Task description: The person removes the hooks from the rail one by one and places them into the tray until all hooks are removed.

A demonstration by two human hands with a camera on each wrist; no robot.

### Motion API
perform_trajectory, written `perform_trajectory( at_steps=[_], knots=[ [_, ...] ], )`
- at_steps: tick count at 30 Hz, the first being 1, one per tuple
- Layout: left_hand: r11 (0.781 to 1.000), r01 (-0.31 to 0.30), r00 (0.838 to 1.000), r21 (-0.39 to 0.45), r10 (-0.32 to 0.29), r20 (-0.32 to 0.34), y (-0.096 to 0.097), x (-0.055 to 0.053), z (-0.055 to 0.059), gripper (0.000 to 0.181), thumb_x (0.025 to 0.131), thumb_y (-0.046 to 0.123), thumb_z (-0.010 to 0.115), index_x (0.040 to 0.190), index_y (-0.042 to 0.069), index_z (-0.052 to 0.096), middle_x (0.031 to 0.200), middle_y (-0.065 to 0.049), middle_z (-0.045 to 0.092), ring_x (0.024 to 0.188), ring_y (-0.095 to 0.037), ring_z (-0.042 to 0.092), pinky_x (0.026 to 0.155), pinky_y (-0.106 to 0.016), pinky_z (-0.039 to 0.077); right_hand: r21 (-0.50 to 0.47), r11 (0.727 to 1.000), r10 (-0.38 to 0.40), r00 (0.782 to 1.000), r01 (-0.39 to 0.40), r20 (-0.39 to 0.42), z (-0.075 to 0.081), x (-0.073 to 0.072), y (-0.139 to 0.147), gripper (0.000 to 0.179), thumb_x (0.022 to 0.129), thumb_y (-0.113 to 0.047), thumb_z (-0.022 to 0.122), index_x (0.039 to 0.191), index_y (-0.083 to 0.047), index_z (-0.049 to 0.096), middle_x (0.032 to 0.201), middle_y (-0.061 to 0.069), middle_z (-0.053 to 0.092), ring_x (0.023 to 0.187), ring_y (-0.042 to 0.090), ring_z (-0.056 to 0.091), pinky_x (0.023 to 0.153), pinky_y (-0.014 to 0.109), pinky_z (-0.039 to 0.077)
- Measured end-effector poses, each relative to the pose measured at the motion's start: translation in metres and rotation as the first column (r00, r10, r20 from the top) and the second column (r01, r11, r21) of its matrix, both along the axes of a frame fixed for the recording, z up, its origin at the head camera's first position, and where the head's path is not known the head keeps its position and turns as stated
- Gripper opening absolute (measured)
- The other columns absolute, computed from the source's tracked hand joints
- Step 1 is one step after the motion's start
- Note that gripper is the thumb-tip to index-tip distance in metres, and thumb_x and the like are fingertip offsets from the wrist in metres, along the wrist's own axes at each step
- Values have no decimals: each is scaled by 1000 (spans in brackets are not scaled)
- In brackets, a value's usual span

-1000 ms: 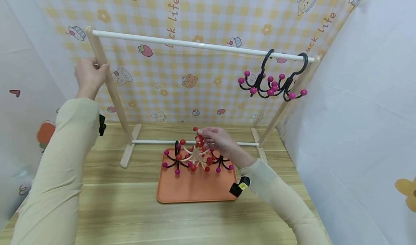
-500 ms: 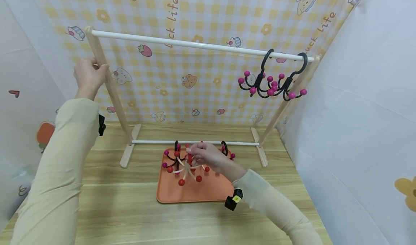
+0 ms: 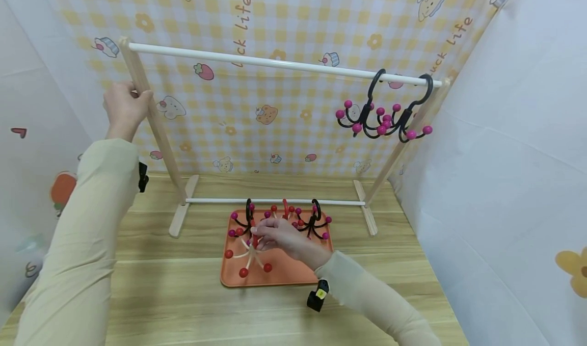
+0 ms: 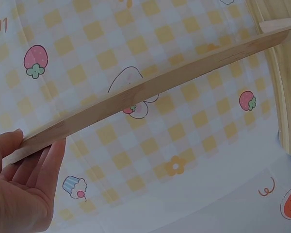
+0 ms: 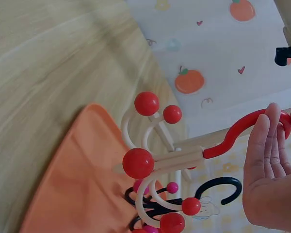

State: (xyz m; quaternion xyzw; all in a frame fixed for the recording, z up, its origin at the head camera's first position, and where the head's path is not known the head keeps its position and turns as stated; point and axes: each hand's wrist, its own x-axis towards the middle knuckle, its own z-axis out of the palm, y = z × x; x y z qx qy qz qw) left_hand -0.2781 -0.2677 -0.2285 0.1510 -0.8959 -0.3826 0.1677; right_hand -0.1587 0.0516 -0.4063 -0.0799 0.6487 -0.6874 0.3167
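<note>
My left hand (image 3: 125, 106) grips the left wooden post (image 3: 156, 124) of a rack, thumb on one side and fingers on the other. In the right wrist view, my right hand (image 5: 276, 170) pinches the red hook of a cream multi-arm hanger (image 5: 174, 160) with red ball tips. That hanger is over the front left of an orange tray (image 3: 293, 272). Two black hangers with magenta balls, a left one (image 3: 234, 215) and a right one (image 3: 314, 223), stand on the tray. Another red-hooked hanger (image 3: 285, 208) is between them, partly hidden by my right hand.
Two black hangers (image 3: 364, 114) with magenta balls hang near the right end of the white top rail (image 3: 257, 60). A white lower bar (image 3: 215, 201) runs behind the tray. White cloth walls flank the wooden tabletop (image 3: 174, 295), with a checked cloth behind.
My right hand has drawn the red-hooked hanger left and toward the front of the tray, away from the others. My left hand stays on the post.
</note>
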Motion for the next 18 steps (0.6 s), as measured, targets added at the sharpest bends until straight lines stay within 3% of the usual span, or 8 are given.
perform_trajectory(
  at_steps=[10,14,18],
  knots=[
    [1000,-2,1000,0,2,7,0,-1,0,47,91,30,41,123,-2,49,120,-21,50,109,-34,45,69,-26,42,46,994,-104,995,104,5,-16,4,-9,17,84,-16,60,91,0,60,73,6,61,58,14,59,62,33,51],
    [1000,3,1000,-1,-3,7,0,0,0,47,91,30,40,123,-3,49,121,-22,49,111,-34,43,77,-31,42,44,992,-121,993,121,8,-25,4,-13,18,85,-14,59,93,2,60,73,6,60,58,14,58,61,31,51],
    [1000,9,1000,1,-9,5,0,0,1,46,91,29,40,123,-3,48,121,-22,49,113,-33,41,75,-29,42,41,990,-135,991,135,11,-34,4,-16,16,85,-13,59,92,2,60,75,6,60,58,13,58,64,33,51]
  ],
)
